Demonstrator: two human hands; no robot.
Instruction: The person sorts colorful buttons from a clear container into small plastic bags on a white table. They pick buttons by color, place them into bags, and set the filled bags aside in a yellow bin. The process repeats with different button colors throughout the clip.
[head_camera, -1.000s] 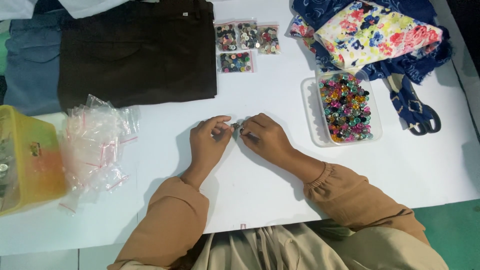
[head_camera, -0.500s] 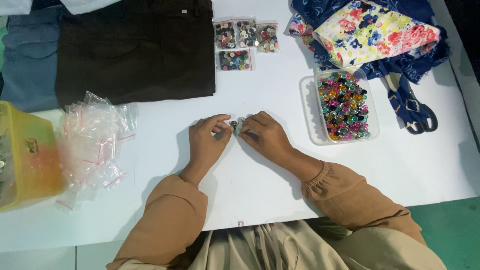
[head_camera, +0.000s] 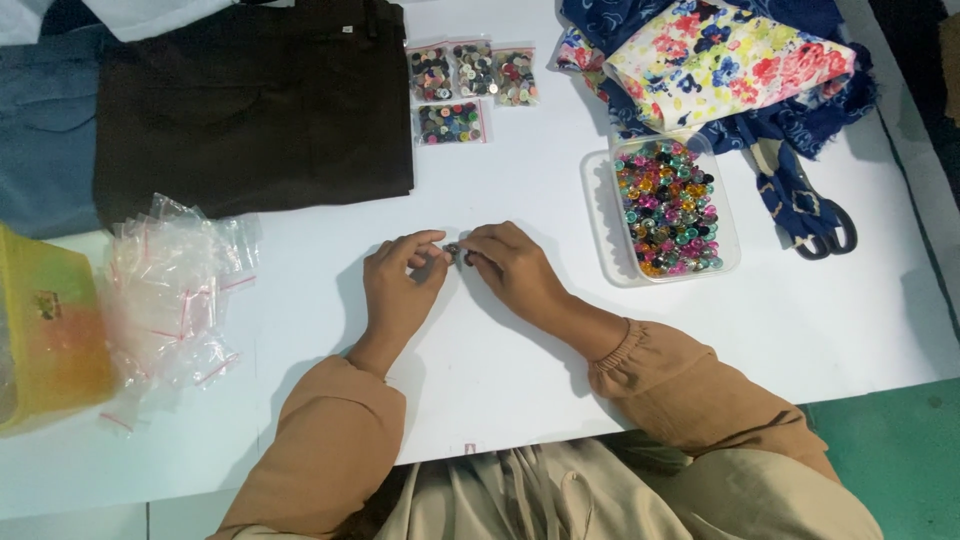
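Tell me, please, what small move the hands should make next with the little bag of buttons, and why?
Probably press the bag's mouth shut, then set it beside the four filled bags: both hands, left and right, pinch it between fingertips above the table.

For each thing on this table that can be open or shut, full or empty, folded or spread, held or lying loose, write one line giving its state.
Small bag of buttons: pinched between left hand and right hand.
Clear tub: lidless, filled with coloured buttons.
Four packed button bags: lying flat.
Empty zip bags: heaped loose.
Scissors: lying closed.
Dark trousers: folded.
Floral cloth: folded.
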